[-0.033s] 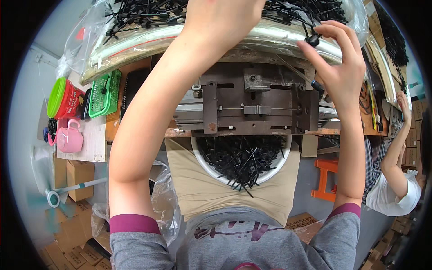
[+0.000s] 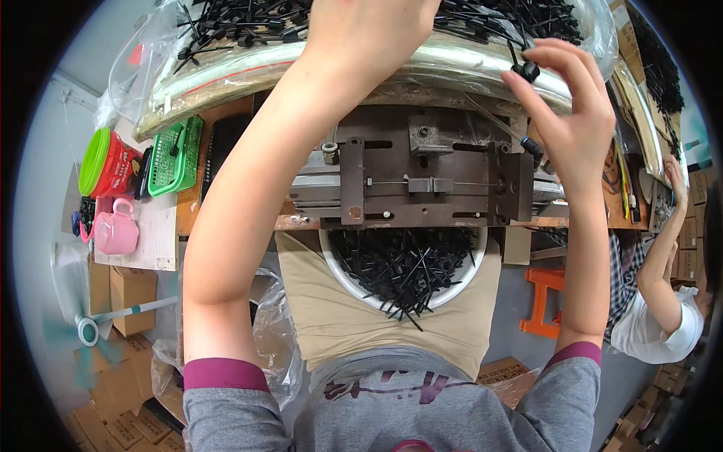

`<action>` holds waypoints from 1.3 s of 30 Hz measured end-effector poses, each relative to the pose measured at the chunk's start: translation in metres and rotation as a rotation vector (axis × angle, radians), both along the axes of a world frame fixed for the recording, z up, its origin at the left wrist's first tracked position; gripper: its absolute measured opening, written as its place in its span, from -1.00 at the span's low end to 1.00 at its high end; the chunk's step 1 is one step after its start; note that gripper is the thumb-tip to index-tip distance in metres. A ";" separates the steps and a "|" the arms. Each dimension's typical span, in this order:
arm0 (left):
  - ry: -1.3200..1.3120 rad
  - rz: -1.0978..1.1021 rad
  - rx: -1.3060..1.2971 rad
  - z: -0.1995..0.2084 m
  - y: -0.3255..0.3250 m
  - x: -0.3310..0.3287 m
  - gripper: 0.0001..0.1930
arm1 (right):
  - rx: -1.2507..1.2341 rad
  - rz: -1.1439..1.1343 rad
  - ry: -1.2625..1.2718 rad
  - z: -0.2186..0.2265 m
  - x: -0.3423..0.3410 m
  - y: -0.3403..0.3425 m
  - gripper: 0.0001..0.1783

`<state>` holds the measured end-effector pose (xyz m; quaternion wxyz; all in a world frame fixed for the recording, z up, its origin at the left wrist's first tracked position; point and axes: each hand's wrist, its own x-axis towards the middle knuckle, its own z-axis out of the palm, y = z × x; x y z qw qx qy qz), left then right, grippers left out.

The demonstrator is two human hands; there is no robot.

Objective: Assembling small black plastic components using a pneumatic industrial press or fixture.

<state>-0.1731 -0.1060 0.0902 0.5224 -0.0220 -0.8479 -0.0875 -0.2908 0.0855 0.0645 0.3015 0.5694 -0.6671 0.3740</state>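
My right hand (image 2: pixel 576 98) holds a small black plastic part with a round knob and a thin stem (image 2: pixel 529 71) between thumb and fingers, over the front rim of the tray. My left hand (image 2: pixel 369 34) reaches over the heap of thin black stemmed parts (image 2: pixel 248 22); its fingers lie beyond the top edge, so their grip is hidden. Below and between my arms is a brown metal fixture (image 2: pixel 452 200) with a small clamp block (image 2: pixel 431 185) and a thin rod across it. On my lap, a white basin (image 2: pixel 480 270) is full of similar black parts (image 2: pixel 407 264).
The heap's tray has a plastic-wrapped rim (image 2: pixel 226 79). On the left are a green basket (image 2: pixel 169 169), a red bucket (image 2: pixel 120 169) and a pink cup (image 2: pixel 117 230). A fan (image 2: pixel 89 330) stands below. On the right are an orange stool (image 2: pixel 538 301) and a co-worker's arm (image 2: pixel 663 248).
My right hand, with the black part, has shifted very slightly down and to the right. My left arm stays almost in place.
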 end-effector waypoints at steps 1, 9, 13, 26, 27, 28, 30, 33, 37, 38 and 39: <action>0.042 -0.020 -0.016 -0.004 -0.009 -0.001 -0.91 | 0.056 0.046 -0.054 0.001 0.008 0.002 -0.69; -0.147 -0.065 0.303 -0.009 0.054 0.093 -0.86 | 0.384 0.207 -0.204 -0.075 0.104 0.055 -0.69; -0.210 -0.139 0.323 -0.037 0.075 0.123 -0.64 | 0.468 0.108 -0.161 -0.088 0.121 0.052 -0.70; -0.386 -0.188 0.530 -0.102 0.106 0.163 -0.61 | 0.540 -0.006 -0.184 -0.074 0.119 0.035 -0.67; -0.380 -0.176 0.536 -0.104 0.108 0.166 -0.61 | 0.527 0.003 -0.196 -0.074 0.120 0.035 -0.66; -0.374 -0.164 0.542 -0.106 0.109 0.169 -0.62 | 0.537 0.003 -0.226 -0.073 0.121 0.035 -0.67; -0.339 -0.151 0.556 -0.111 0.110 0.171 -0.61 | 0.442 0.059 -0.186 -0.078 0.115 0.034 -0.71; -0.321 -0.120 0.549 -0.111 0.110 0.174 -0.59 | 0.499 0.125 -0.320 -0.075 0.114 0.037 -0.69; -0.321 -0.073 0.481 -0.113 0.113 0.164 -0.61 | 0.531 0.365 -0.300 -0.047 0.093 0.041 -0.62; -0.324 -0.062 0.447 -0.112 0.114 0.158 -0.62 | 0.468 0.362 -0.278 -0.037 0.087 0.041 -0.60; -0.339 -0.044 0.402 -0.113 0.116 0.153 -0.62 | 0.403 0.269 -0.269 -0.031 0.080 0.038 -0.60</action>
